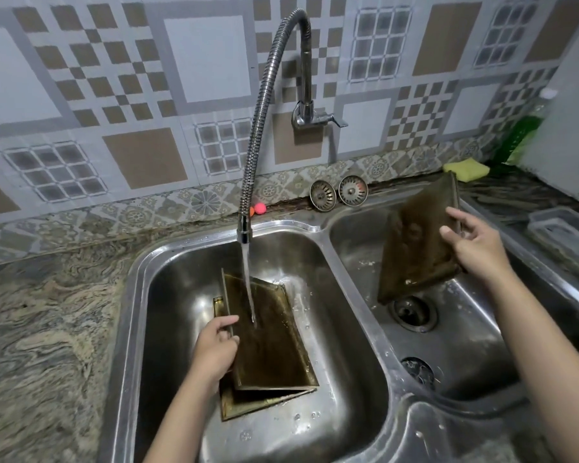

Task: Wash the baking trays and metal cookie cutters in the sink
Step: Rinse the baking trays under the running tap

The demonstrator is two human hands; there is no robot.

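my left hand bare, right hand bare too, no gloves, no rings, forearms uncovered, no sleeves showing

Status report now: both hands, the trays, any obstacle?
Left hand grips tray under running water, left basin. Right hand holds second tray tilted over right basin. Third tray lies beneath the first. No obstacle seen.

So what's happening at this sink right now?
A person is washing dark baking trays in a double sink. The left hand grips the edge of a tilted tray under the running faucet, with another tray lying beneath it. The right hand holds a third tray upright over the right basin. No cookie cutters are visible.
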